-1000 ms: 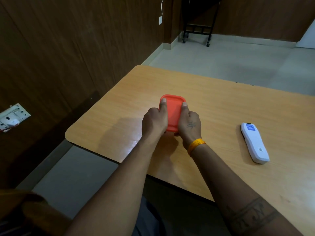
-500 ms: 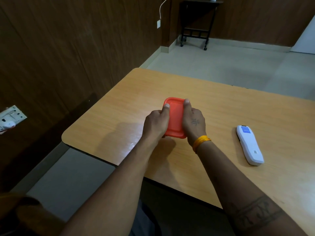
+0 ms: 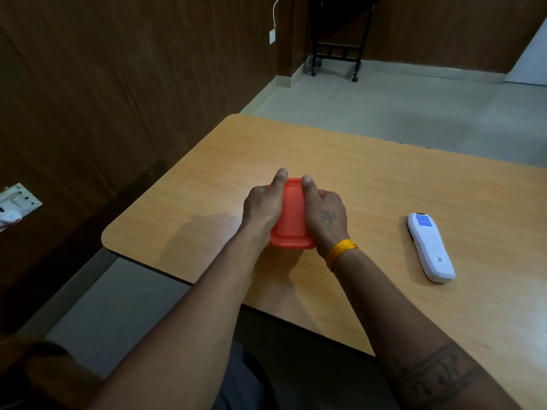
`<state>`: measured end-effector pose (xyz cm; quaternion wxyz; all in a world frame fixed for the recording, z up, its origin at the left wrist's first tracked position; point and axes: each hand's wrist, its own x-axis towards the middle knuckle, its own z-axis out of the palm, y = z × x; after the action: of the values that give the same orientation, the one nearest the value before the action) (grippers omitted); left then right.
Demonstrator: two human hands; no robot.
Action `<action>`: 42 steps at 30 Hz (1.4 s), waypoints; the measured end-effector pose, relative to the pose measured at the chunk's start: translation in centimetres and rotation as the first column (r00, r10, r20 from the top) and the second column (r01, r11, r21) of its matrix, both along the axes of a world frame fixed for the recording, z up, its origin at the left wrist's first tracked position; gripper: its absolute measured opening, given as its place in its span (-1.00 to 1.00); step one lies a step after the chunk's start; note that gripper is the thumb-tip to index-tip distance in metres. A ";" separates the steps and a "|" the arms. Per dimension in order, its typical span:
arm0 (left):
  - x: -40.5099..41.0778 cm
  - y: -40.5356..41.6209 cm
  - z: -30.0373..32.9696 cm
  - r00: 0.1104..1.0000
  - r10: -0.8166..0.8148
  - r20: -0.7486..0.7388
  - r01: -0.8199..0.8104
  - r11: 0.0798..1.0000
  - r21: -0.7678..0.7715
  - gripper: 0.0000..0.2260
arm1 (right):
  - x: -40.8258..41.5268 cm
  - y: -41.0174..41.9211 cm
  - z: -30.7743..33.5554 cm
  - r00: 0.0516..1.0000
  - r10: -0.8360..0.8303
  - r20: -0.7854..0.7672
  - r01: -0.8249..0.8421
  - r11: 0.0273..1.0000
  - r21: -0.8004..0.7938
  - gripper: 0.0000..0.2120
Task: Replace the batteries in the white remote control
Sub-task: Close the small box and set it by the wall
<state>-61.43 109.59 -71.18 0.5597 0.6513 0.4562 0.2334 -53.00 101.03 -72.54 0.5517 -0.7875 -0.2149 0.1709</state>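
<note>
White remote control: slim, lying flat on the table at 3 o'clock, blue-labelled end pointing toward 12 o'clock.

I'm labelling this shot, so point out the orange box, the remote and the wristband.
orange box (image 3: 291, 214): head view, middle of its lid.
remote (image 3: 429, 247): head view, middle of its white back.
wristband (image 3: 340, 251): head view, yellow band on the right wrist.
</note>
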 end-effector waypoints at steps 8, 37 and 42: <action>-2.0 0.6 0.3 0.997 0.054 -0.062 -0.054 0.999 0.000 -0.47 | -2.1 0.3 -0.5 0.994 0.012 0.108 -0.015 1.000 0.020 -0.62; -22.4 19.5 -1.0 0.904 0.417 -0.098 -0.406 0.907 0.112 -0.91 | -17.6 18.5 -2.3 0.884 0.214 -0.416 -0.164 0.975 0.152 -0.81; -22.1 19.7 -2.0 0.887 0.457 -0.063 -0.449 0.887 0.109 -0.91 | -17.8 18.9 -3.4 0.872 0.213 -0.440 -0.150 0.973 0.175 -0.77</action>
<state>-83.51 129.26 -73.21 0.4390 0.5613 0.6082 0.3497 -70.75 119.97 -75.95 0.6202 -0.6623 -0.1636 0.3871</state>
